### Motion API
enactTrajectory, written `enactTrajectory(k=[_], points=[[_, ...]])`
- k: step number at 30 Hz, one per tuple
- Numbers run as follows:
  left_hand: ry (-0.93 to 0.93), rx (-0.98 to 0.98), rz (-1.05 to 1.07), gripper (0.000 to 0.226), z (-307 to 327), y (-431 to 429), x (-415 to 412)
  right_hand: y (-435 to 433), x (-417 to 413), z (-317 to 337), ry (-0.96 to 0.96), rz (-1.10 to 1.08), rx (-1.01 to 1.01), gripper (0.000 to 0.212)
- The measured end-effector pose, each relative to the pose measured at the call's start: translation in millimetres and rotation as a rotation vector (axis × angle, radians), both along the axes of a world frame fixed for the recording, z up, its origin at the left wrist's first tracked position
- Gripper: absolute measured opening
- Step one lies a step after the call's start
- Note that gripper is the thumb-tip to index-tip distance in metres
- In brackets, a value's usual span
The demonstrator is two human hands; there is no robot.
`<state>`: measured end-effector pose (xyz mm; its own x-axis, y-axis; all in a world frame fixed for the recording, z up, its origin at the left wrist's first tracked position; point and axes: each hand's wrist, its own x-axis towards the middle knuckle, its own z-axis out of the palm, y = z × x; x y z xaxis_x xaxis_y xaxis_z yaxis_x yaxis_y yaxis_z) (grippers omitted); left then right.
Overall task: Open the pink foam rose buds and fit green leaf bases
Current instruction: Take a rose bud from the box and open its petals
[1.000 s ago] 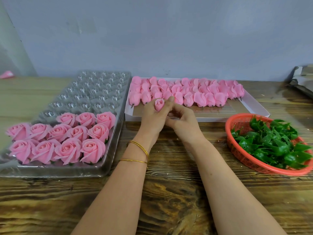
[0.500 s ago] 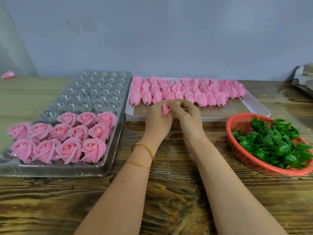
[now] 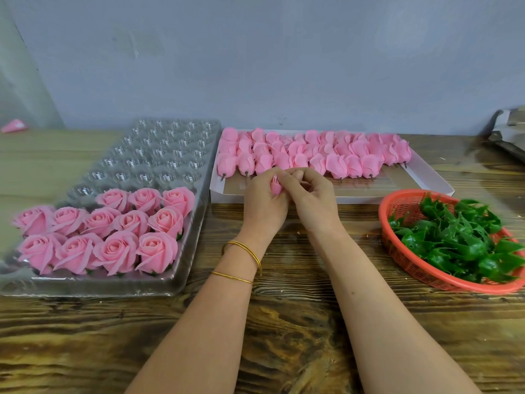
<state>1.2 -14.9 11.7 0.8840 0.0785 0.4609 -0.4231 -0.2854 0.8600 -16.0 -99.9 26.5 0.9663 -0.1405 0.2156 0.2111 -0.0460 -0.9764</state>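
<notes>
Just above frame centre, the left hand [image 3: 262,204] is gripping a pink bud [image 3: 276,185] roughly upright while the right hand [image 3: 314,200] is pinching its petals. The leaf bases [image 3: 454,237] are lying in the basket [image 3: 426,275] at right, nearer the right hand.

A plain grey-blue wall [image 3: 284,58] stands behind a dark-grained wooden table [image 3: 284,322]; soft, even light.

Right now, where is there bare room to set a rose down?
The clear tray's far cups, behind the opened roses, are empty. Bare table lies between that tray and the left forearm, and between right forearm and orange basket. The white box is crowded with buds.
</notes>
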Motion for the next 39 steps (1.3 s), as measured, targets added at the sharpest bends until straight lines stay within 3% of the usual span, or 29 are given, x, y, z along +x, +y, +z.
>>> enactTrajectory(k=[5,9,15,17,21,28,39], points=[[0.009,0.007,0.012,0.038,0.6,-0.8,-0.9,-0.2,1.3,-1.3,-0.021,-0.028,-0.043,0.024],[0.009,0.008,-0.005,0.030,2.4,-1.0,-2.2,-1.1,1.6,-1.3,-0.048,-0.021,-0.041,0.019],[0.032,-0.102,0.018,0.041,1.0,0.8,1.3,-3.7,2.9,-2.0,0.073,0.019,0.178,0.023],[0.042,-0.151,0.030,0.038,1.0,0.9,2.1,-4.0,3.4,-3.1,0.074,0.026,0.134,0.019],[0.059,-0.252,0.049,0.041,2.4,-0.9,2.9,-4.8,1.2,-4.0,0.029,0.064,-0.018,0.035],[0.176,-0.411,0.001,0.032,-0.5,-1.0,5.6,-6.1,-2.3,-3.1,0.107,0.234,-0.062,0.039],[0.181,-0.492,-0.113,0.032,3.9,3.2,2.0,-2.5,-5.4,-3.0,0.041,0.251,-0.102,0.026]])
